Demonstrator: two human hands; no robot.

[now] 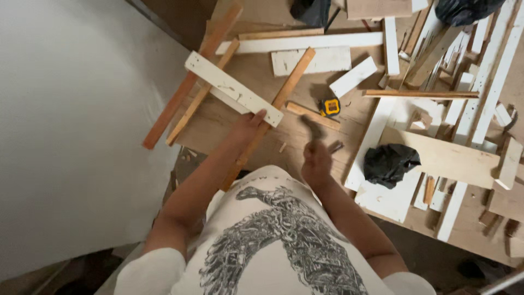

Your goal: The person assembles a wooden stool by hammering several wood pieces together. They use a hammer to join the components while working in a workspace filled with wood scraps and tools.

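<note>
My left hand presses on a white-painted slat that lies across several brown wooden strips, forming a rough frame on the plywood worktop. My right hand is closed around the handle of a hammer, whose head is blurred just above my fist, to the right of the frame. A yellow and black tape measure sits a little beyond the hammer, next to a short brown offcut.
A large white board fills the left side. White slats and wood scraps clutter the right of the worktop, with a crumpled black bag on a white panel. More black bags lie at the far edge.
</note>
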